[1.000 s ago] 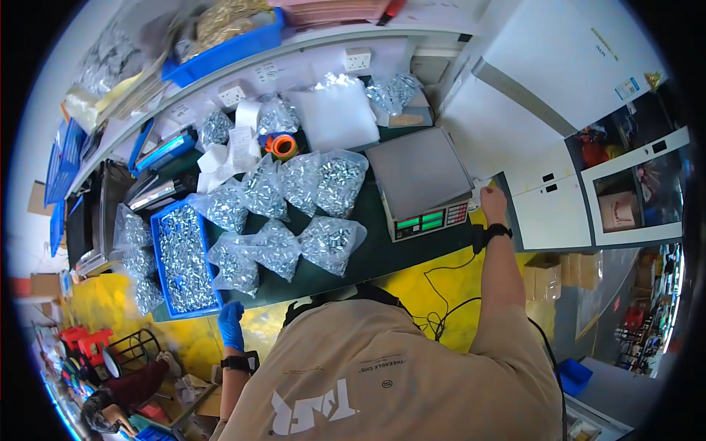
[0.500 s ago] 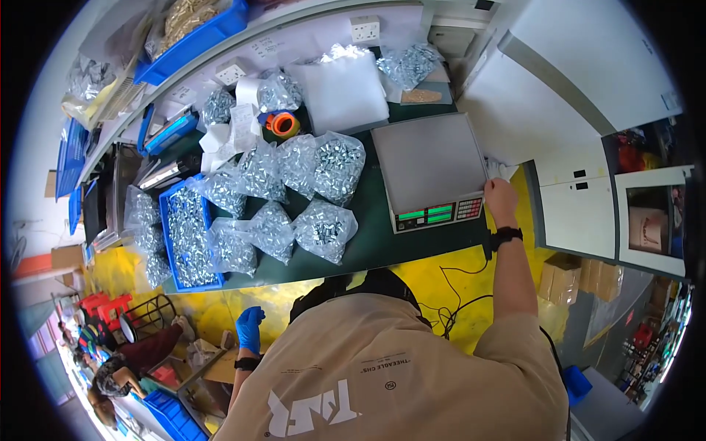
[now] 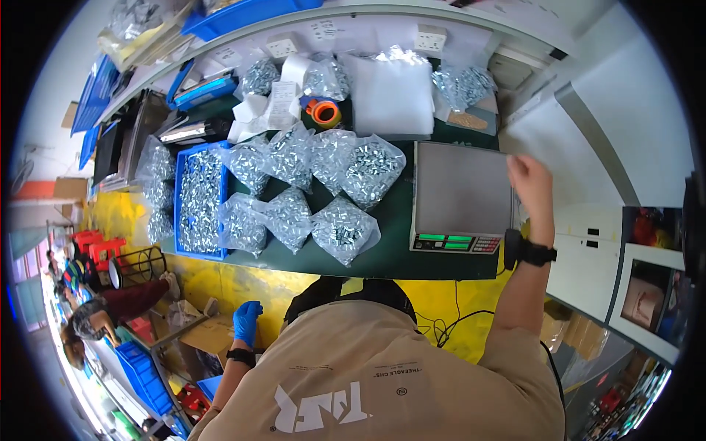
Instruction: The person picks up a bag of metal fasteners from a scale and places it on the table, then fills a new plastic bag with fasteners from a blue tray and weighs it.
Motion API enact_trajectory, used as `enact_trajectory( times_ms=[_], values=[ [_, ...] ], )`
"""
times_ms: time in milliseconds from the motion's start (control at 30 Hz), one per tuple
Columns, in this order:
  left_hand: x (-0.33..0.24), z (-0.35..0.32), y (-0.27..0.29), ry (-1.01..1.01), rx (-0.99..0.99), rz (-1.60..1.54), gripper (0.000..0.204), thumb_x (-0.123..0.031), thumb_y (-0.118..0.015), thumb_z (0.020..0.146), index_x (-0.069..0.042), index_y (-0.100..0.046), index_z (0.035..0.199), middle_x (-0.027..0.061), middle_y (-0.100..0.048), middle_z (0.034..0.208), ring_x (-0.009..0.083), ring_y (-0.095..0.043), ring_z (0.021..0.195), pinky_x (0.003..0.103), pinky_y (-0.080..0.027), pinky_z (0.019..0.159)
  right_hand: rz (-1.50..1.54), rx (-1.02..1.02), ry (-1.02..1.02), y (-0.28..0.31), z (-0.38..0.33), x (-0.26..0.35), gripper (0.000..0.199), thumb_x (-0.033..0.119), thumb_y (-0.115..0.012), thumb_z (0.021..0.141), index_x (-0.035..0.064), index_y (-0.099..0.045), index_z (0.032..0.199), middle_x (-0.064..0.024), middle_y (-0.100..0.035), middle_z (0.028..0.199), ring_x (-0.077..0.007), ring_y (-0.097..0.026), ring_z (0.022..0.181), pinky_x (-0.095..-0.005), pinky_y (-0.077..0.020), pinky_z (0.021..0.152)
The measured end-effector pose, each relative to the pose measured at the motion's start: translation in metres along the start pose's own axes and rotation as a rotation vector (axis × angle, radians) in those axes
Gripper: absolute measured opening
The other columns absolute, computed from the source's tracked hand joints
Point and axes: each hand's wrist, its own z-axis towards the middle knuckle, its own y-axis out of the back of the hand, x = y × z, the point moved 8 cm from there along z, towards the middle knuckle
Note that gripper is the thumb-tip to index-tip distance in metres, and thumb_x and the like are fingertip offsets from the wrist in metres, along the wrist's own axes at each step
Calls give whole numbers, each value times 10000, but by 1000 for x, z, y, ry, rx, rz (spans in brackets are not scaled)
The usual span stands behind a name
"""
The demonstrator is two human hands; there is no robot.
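Observation:
My bare right hand (image 3: 531, 182) hangs at the right edge of a digital weighing scale (image 3: 462, 187), its fingers curled inward. The palm side is hidden, so I cannot make out whether anything is in it. The scale's grey platform bears nothing, and its green displays are lit. My left hand (image 3: 248, 323), in a blue glove, is closed beside my body, short of the table's front edge, with nothing seen in it. Left of the scale lie several clear bags of small metal parts (image 3: 346, 229). Beyond them stands a blue tray (image 3: 176, 198) full of loose metal parts.
The dark green table (image 3: 401, 261) carries a stack of clear plastic sheets (image 3: 393, 95), orange tape (image 3: 323, 112) and a paper slip (image 3: 283, 103) at the back. A white cabinet (image 3: 581, 257) stands at the right. Cables (image 3: 445, 331) trail on the yellow floor.
My right hand has lifted from beside the scale's front right corner toward the far right of the platform. The view has turned, shifting the table rightward. My left hand stays low and closed.

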Motion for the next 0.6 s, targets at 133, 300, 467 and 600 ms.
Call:
enact_trajectory(
  times_ms=[133,300,467,600],
  values=[
    [17,-9,-4,45,-6,-3,255,-227,-606,936,-3,-714,992,88,-719,865,159,-661,784,287,-493,709,487,414,227,-31,73,155,352,357,-604,970,16,-678,1017,0,-610,699,-88,-576,613,-241,-466,551],
    [24,-43,-19,175,16,-188,263,-240,-612,936,-7,-715,1002,84,-718,876,161,-665,806,289,-503,729,473,669,406,-137,126,285,318,342,-614,948,29,-663,929,-21,-649,714,-97,-609,608,-251,-494,564],
    [43,-88,-13,244,-58,-270,282,-259,-592,958,-18,-703,1054,78,-712,947,162,-663,840,290,-514,750,-204,826,628,-321,153,266,344,169,-595,901,75,-632,1230,-109,-711,839,-211,-664,695,-343,-530,636],
    [73,-124,2,313,-170,-439,290,-279,-598,955,-32,-704,1061,78,-716,942,174,-670,834,299,-515,752,-334,958,556,-371,158,216,472,127,-512,913,145,-542,1384,-228,-651,1194,-377,-629,1064,-460,-494,895]
  ],
)
